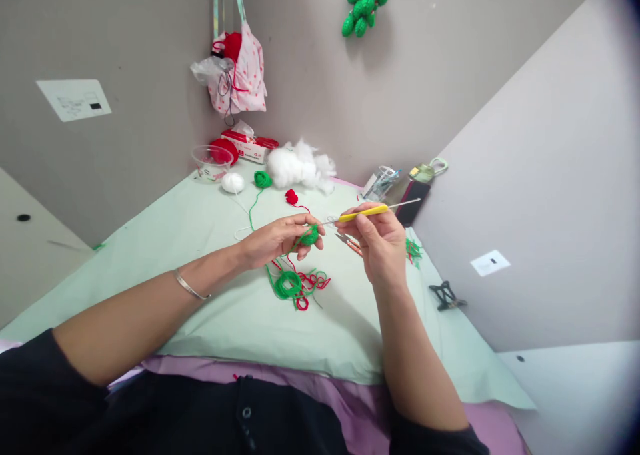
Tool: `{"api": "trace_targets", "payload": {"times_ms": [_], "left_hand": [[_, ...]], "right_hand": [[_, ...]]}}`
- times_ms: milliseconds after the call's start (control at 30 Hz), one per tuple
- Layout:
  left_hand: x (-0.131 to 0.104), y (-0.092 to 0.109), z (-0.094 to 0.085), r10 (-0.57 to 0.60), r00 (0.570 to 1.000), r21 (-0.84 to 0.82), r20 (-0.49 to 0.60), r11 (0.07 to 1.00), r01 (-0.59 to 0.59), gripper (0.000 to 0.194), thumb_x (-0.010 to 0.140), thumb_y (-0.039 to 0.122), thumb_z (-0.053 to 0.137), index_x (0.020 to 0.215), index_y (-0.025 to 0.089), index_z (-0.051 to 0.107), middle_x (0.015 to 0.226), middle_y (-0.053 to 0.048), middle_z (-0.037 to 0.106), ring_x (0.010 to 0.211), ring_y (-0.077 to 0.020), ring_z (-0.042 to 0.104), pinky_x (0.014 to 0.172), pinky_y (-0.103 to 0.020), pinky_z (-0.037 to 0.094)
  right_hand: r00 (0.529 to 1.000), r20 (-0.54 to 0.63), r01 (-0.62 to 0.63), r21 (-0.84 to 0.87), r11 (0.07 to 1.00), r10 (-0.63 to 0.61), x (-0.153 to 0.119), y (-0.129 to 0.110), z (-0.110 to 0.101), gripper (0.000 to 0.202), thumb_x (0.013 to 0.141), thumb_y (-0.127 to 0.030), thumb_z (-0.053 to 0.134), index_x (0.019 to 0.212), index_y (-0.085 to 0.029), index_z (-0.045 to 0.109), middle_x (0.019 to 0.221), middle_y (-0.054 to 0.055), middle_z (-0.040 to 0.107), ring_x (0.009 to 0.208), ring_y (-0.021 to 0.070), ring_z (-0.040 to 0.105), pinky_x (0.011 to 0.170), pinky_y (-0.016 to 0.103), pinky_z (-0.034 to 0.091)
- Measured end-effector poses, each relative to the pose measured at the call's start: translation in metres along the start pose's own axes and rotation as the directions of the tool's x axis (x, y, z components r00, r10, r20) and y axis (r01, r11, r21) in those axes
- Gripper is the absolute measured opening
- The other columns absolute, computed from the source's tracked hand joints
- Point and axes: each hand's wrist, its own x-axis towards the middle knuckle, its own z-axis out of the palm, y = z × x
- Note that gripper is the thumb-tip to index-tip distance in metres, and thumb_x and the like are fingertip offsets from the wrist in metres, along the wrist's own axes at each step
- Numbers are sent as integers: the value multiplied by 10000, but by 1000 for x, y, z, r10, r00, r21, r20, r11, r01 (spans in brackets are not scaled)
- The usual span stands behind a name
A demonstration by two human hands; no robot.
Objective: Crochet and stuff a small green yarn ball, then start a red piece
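Note:
My left hand (273,240) is closed on a small green crocheted piece (309,235), pinched between its fingers. In my right hand (381,238) is a crochet hook with a yellow handle (363,213). One thin metal end of the hook meets the green piece; the other points up to the right. Green yarn (254,205) runs from a green ball (262,179) toward my left hand. Below the hands, a loose green coil (288,285) and tangled red yarn (315,281) lie on the pale green cloth (225,328). Scissors (350,243) lie partly behind my right hand.
White stuffing (300,166), a white ball (233,182), a small red ball (291,196) and a clear tub (213,164) stand farther back. A bottle (423,171) and a black stand (447,296) are at the right. A pink bag (250,72) hangs on the wall.

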Motion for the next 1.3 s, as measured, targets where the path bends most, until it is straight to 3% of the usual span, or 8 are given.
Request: {"api": "trace_targets", "payload": {"times_ms": [667,933,1100,1300], "left_hand": [[0,-2,-1,-9,1000,40,-8,999,9,248,885,364,702,993,143,681,907,-75,690,627,-106,540,638,-272,451],[1,-4,-2,-29,1000,17,-2,999,29,242,909,353,670,1023,140,661,879,-69,700,589,-100,552,630,-270,454],[0,-3,2,-15,1000,-36,-26,999,14,210,859,311,725,951,144,637,914,-86,712,673,-125,585,674,-283,468],[-1,1,13,21,997,-105,-81,994,-29,195,810,232,759,975,162,681,918,-27,650,730,-130,598,734,-309,490]], "right_hand": [[995,53,-85,117,989,79,-1,1,6,196,836,-389,749,922,-259,630,877,-2,730,736,153,718,752,315,610],[998,62,-17,44,999,15,-4,7,6,162,848,-351,778,947,-258,689,930,5,735,821,157,714,827,326,594],[986,151,87,-147,985,-64,-8,8,8,161,922,-395,699,1028,-294,766,995,28,723,855,179,681,842,369,583],[952,264,233,-287,929,-157,-11,1,14,181,974,-385,625,1056,-331,777,1127,43,744,1171,247,651,1070,475,513]]}}
